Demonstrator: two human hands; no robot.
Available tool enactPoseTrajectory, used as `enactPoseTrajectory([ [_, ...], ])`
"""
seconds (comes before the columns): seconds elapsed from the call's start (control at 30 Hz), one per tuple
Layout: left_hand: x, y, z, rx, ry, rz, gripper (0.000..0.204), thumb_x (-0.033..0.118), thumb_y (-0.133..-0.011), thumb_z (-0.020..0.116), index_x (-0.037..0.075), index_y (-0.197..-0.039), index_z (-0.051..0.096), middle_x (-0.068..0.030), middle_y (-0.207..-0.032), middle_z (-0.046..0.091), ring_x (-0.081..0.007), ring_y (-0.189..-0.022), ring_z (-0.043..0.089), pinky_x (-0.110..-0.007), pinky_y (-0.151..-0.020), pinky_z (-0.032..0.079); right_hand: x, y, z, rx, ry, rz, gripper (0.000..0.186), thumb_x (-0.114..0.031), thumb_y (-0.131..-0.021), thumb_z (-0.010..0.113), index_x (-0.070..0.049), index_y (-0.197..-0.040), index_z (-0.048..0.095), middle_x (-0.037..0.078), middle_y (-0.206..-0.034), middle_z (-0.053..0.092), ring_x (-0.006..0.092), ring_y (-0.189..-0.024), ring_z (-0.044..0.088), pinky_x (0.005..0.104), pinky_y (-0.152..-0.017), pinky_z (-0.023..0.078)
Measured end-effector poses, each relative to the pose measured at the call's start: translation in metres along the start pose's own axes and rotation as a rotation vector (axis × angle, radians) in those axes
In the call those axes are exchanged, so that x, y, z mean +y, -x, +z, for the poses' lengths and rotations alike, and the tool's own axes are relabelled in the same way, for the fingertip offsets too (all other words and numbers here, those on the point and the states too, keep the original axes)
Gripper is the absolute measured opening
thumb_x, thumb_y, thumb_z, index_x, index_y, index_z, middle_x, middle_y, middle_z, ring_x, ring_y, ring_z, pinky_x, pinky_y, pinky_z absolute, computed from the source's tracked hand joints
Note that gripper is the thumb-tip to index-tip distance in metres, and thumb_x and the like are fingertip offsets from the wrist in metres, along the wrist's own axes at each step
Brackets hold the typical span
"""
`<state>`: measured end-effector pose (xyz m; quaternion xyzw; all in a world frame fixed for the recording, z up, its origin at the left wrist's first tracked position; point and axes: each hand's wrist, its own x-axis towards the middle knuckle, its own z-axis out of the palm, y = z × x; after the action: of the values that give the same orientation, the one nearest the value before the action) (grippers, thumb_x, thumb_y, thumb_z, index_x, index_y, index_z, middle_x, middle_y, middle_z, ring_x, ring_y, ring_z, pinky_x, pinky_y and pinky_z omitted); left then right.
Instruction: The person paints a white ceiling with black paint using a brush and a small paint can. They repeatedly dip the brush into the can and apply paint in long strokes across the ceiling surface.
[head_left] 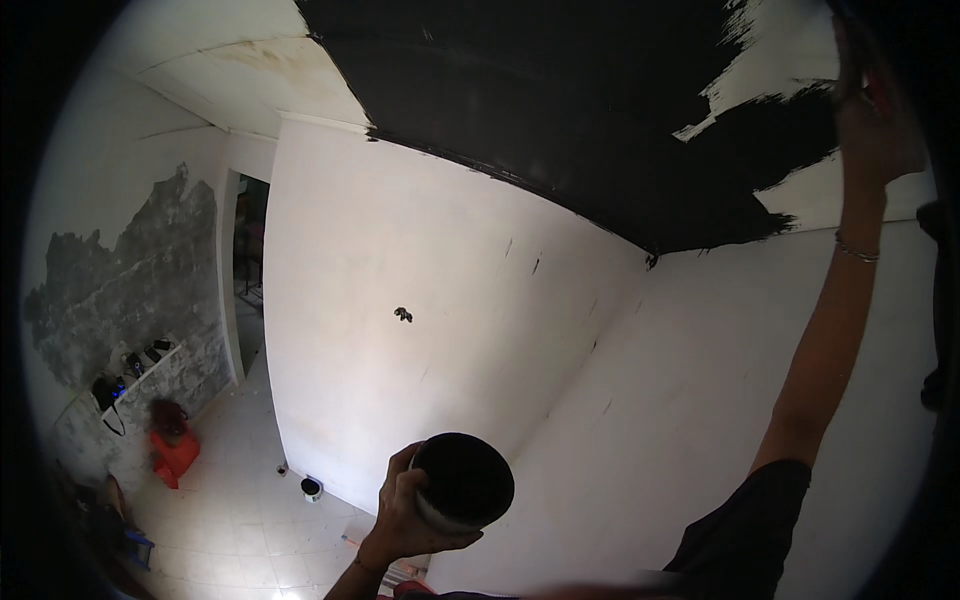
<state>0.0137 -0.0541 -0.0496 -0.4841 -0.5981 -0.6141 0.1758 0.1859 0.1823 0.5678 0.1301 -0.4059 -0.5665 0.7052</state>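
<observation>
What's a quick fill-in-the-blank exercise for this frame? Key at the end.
In height, the right hand is ____ than the left hand.
The round container is held in the ____ hand.
The ceiling is partly covered in ____ paint.
The bracelet is on the ____ wrist.

Missing words: higher; left; black; right.

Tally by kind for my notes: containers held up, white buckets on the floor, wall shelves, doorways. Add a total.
Pale round container with black inside, in the left grip: 1
White bucket with dark inside, on the pale tiled floor: 1
Narrow white wall shelf: 1
Dark open doorway: 1
Total: 4
</observation>
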Motion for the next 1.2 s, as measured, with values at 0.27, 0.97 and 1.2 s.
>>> enactPoseTrajectory([
  [0.27,0.002,0.007,-0.005,0.03,0.038,0.0,0.107,0.044,-0.055,0.103,0.013,-0.13,0.033,-0.0311,-0.14,0.047,-0.049,-0.129,0.055,-0.055,-0.098,0.057,-0.121,0.074,0.057,-0.016,0.182,-0.395,0.013,-0.015,-0.094,0.072,-0.017,-0.106,0.066,0.007,-0.114,0.07,0.02,-0.091,0.074,0.0278,-0.069,0.063],
  [0.97,-0.007,0.005,-0.009,0.069,-0.007,-0.003,0.11,0.039,-0.051,0.106,0.016,-0.128,0.031,-0.0296,-0.139,0.047,-0.0478,-0.129,0.055,-0.055,-0.096,0.057,-0.051,0.031,0.028,-0.12,-0.269,0.179,0.037,-0.034,-0.1,0.073,-0.006,-0.125,0.071,0.007,-0.099,0.078,0.0148,-0.074,0.071,0.0322,-0.07,0.058],
  [1.2,-0.004,0.016,-0.013,0.052,-0.058,-0.079,0.109,0.038,-0.05,0.106,0.014,-0.126,0.031,-0.0305,-0.139,0.045,-0.0481,-0.127,0.056,-0.055,-0.096,0.057,-0.207,0.13,0.026,0.142,-0.399,0.491,0.032,-0.018,-0.096,0.074,0.004,-0.116,0.063,0.015,-0.116,0.067,0.032,-0.109,0.064,0.0434,-0.098,0.055],
])
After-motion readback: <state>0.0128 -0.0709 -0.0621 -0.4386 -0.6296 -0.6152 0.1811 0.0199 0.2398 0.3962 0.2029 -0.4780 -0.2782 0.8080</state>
